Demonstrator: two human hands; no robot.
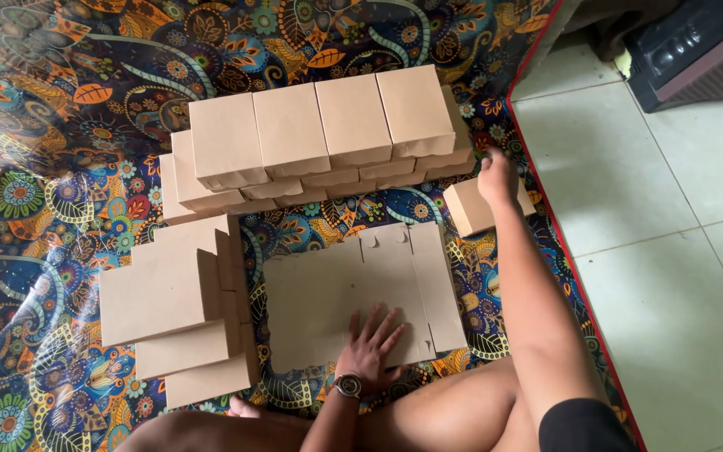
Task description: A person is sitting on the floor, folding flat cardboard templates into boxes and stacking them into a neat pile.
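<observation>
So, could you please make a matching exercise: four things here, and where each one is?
Things:
1. left hand
2. right hand
3. folded boxes
4. wristwatch

Places:
A. stacked in rows at the far side of the mat
B. flat on the unfolded cardboard
C. on the left wrist
D. on a single small box

Pairs: 1-B, 2-D, 3-A, 4-C
</observation>
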